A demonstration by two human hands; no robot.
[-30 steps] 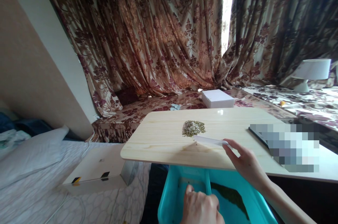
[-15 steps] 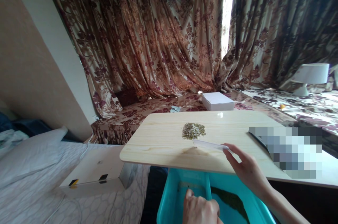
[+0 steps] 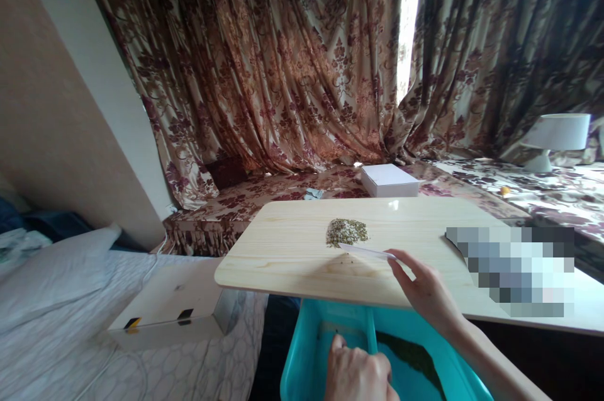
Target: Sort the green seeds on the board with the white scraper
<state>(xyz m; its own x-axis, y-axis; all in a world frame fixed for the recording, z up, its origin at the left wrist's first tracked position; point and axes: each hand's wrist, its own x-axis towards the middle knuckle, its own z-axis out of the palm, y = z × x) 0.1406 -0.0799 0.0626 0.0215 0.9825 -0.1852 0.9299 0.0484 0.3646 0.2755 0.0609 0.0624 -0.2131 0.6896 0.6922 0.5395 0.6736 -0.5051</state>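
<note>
My right hand (image 3: 422,281) pinches one end of a thin whitish translucent plastic strip (image 3: 365,252). The strip's far end meets the near edge of a small heap of mixed green and white grains (image 3: 348,231), which lies on a light wood tabletop (image 3: 278,250). A few loose grains sit on the wood beside the strip. Below the table edge, my left hand (image 3: 357,369) is closed over the left compartment of a turquoise divided bin (image 3: 293,357). Whatever its fingers hold is hidden; a tiny dark speck shows just past the fingertip.
Dark green material (image 3: 413,354) lies in the bin's right compartment. A blurred-out object (image 3: 514,272) occupies the table's right side. A white box (image 3: 389,180) stands behind the table, another white box (image 3: 170,303) lies on the bed at left, and a lamp (image 3: 561,133) is far right.
My right hand and the strip have moved slightly left and away from me, up to the heap's edge. My left hand stays over the bin, still closed.
</note>
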